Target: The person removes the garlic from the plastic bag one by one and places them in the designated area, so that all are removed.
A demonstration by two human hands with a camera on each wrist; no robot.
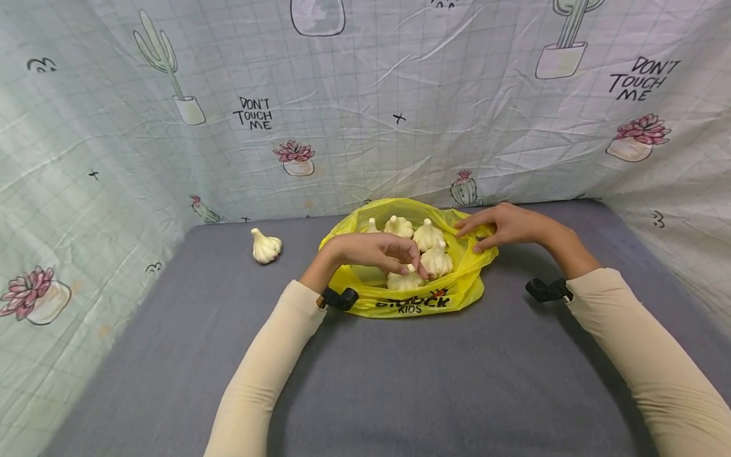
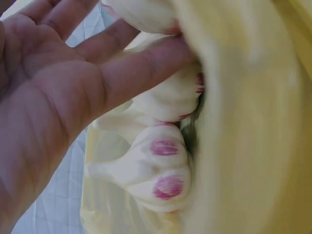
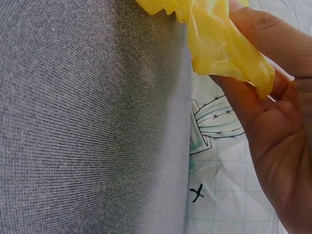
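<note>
A yellow plastic bag [image 1: 468, 293] with dark lettering lies with its mouth wide, and several garlic bulbs [image 1: 428, 235] sit inside. My left hand [image 1: 379, 249] reaches over the bag's mouth, fingers extended and spread, thumb and fingertips right at the front garlic bulb [image 1: 404, 281]. In the left wrist view, pink-marked bulbs [image 2: 153, 168] rest below the thumb, beside the bag's wall [image 2: 243, 122]. At the bag's right side, my right hand [image 1: 511, 225] pinches the rim; the right wrist view shows the yellow plastic [image 3: 222, 44] between thumb and fingers.
One more garlic bulb [image 1: 266, 246] lies on the grey table [image 1: 434, 381], left of the bag. Behind the table hangs a pale printed cloth [image 1: 365, 127] with cactus drawings, which continues along both sides.
</note>
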